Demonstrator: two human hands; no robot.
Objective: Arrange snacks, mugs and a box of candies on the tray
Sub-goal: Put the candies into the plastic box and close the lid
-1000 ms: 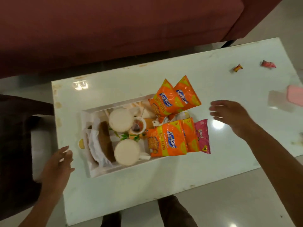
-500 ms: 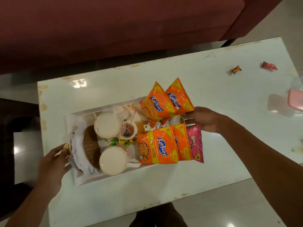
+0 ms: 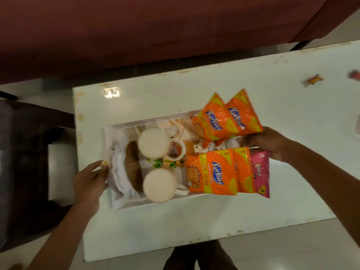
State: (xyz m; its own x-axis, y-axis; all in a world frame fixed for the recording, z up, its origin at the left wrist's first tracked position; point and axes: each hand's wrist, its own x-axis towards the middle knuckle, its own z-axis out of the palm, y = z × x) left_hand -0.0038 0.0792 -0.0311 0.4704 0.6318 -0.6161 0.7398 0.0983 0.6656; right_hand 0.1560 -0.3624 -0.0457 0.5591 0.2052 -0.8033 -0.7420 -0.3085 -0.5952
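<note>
A white tray (image 3: 152, 204) lies on the white table (image 3: 194, 230). It carries two white mugs (image 3: 153, 145) (image 3: 159, 185), a brown basket with white paper (image 3: 132, 170), and orange snack packets (image 3: 226, 121) (image 3: 214, 172) with a pink packet (image 3: 260, 172) at its right end. My left hand (image 3: 90, 181) grips the tray's left end. My right hand (image 3: 265, 142) holds the tray's right end between the two rows of packets.
A dark red sofa (image 3: 155, 26) runs along the far side of the table. Two wrapped candies (image 3: 313, 80) (image 3: 354, 74) lie at the table's far right. A dark seat (image 3: 23, 172) stands to the left. My feet (image 3: 198, 256) show below the near edge.
Both hands came in from beside the tray and closed on its two ends. The view has shifted a little; whether the tray itself moved I cannot tell.
</note>
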